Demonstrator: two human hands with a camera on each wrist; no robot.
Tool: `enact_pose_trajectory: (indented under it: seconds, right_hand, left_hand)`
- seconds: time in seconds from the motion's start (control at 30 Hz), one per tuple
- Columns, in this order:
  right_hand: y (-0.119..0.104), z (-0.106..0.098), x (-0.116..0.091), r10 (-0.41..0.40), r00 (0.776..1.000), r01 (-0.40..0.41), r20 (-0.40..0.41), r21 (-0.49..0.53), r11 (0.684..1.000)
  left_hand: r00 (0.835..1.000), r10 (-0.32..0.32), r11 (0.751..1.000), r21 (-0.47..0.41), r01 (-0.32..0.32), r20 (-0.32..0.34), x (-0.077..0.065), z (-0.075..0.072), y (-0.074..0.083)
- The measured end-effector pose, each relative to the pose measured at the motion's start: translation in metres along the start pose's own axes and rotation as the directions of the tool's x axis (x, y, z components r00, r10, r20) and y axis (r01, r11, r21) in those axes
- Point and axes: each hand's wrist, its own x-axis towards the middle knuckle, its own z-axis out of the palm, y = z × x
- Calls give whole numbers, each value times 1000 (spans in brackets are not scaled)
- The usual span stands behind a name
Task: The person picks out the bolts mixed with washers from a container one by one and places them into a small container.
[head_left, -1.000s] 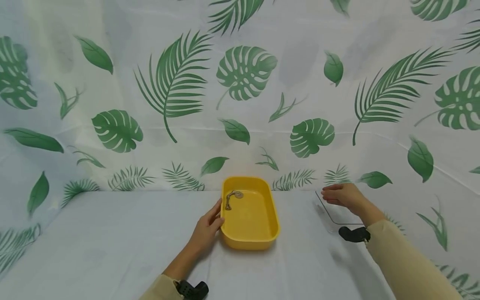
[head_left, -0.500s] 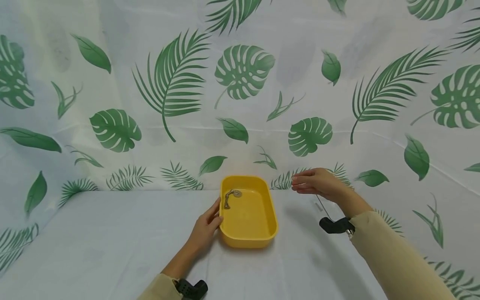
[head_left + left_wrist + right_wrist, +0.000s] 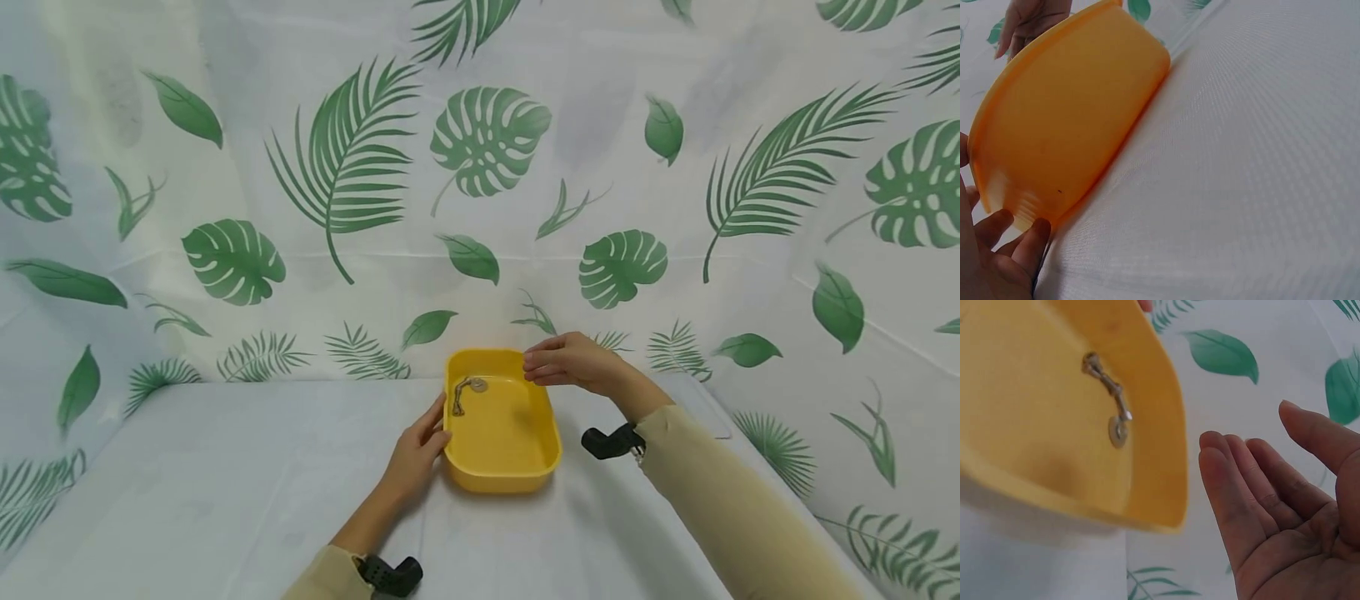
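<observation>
A shallow yellow plastic tub [image 3: 498, 442] stands on the white cloth. My left hand [image 3: 408, 458] holds it at its left side, the thumb at the rim and the other fingertips against the outer wall, as the left wrist view shows. Inside, near the back left, lie several small metal bolts [image 3: 1107, 381] in a crooked row, with a round washer [image 3: 1119, 432] at one end. Over the tub's back right rim hovers my right hand [image 3: 573, 362]. Its fingers are nearly straight and together, the thumb apart, and nothing is in its palm in the right wrist view.
To the right, partly behind my right forearm, the edge of a thin clear sheet or tray [image 3: 718, 429] shows on the cloth. A white curtain [image 3: 480, 250] printed with green leaves rises behind the tub. Black wrist cameras [image 3: 607, 442] sit on both arms.
My right hand has moved left from above the clear sheet or tray to the tub's back right rim. The left hand and the metal pieces have stayed in place.
</observation>
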Motion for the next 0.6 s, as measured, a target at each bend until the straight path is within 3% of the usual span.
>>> enact_pose_trajectory:
  seconds: [0.27,0.6]
  right_hand:
    - [-2,32,25,40,999,-42,36,44,998]
    - [5,65,50,111,994,-111,9,37,993]
  left_hand:
    - [1000,2,1000,-6,-2,-15,1,-2,1]
    - [1000,11,1000,-18,-11,-3,3,0,0]
